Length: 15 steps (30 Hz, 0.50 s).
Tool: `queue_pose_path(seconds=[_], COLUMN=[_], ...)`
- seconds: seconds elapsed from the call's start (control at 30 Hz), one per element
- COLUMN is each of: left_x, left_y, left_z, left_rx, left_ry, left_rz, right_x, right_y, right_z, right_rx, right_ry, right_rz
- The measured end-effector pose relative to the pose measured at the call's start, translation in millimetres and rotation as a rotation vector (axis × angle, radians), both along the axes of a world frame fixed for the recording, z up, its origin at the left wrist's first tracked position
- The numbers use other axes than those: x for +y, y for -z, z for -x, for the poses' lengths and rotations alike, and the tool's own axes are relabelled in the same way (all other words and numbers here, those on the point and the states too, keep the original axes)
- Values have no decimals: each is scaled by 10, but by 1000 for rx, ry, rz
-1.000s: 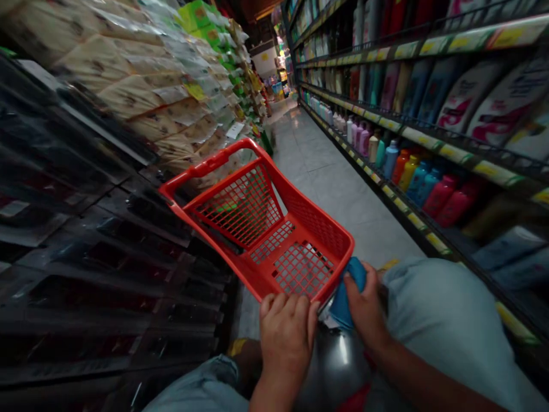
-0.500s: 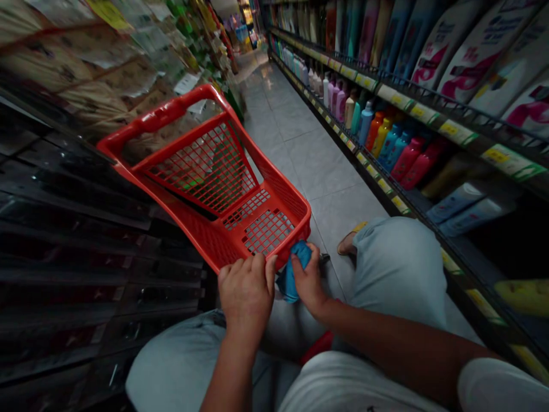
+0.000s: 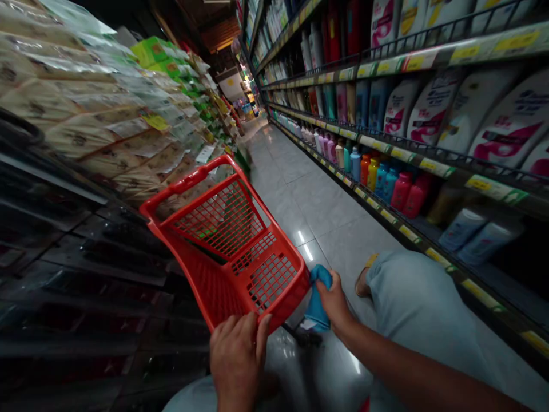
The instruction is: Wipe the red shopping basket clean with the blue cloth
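A red plastic shopping cart [image 3: 201, 280] stands in front of me, its mesh basket holding nothing that I can see. My left hand [image 3: 238, 349] is closed over the cart's near rim, fingers hooked inside. Just right of the near corner, my right hand [image 3: 337, 303] grips a crumpled blue cloth [image 3: 317, 306]. The cloth hangs down beside the cart's outer wall; whether it touches the wall is hard to tell.
Shelves of shampoo and other bottles [image 3: 401, 191] with a price-label edge run along the right. Stacked plastic-wrapped packs [image 3: 90, 131] rise at the left, above dark packages [image 3: 86, 297]. A tiled aisle floor [image 3: 291, 200] leads away between them. My bent knee [image 3: 420, 309] is near the right shelf.
My view has tilted up, showing more shelving. My right hand with the blue cloth has moved away from the cart's rim, to the right. My left hand still holds the rim.
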<state>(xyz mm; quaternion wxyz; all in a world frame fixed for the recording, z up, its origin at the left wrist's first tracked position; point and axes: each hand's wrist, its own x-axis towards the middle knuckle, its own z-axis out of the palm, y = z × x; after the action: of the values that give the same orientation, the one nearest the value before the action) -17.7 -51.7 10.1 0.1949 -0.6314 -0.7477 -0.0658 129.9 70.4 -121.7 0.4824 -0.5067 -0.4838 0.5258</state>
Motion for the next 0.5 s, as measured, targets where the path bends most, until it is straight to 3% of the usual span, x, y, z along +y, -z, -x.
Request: queue_pose_path(seconds=[0.1,0.2,0.3,0.4,0.5], left_x=[-19,103,401,697,790], left_y=[-70,-190,-266,-230,-154], left_z=[51,-55,-299,-522,-597], left_rx=[-50,-117,-261,-228,-171], left_ry=[-11,-62,-99,-128,-190], left_rz=[48,170,339,315,267], right_x=[187,69,-173,-285,-158], right_y=[-260,-329,-186,8,81], right_z=[-88,-66,18,105,134], right_rx=[-2,-7,-44,-33,-1], right_ry=[-142,-212,-208,-237,-289], right_rz=[-65,-119,-96,-38,63])
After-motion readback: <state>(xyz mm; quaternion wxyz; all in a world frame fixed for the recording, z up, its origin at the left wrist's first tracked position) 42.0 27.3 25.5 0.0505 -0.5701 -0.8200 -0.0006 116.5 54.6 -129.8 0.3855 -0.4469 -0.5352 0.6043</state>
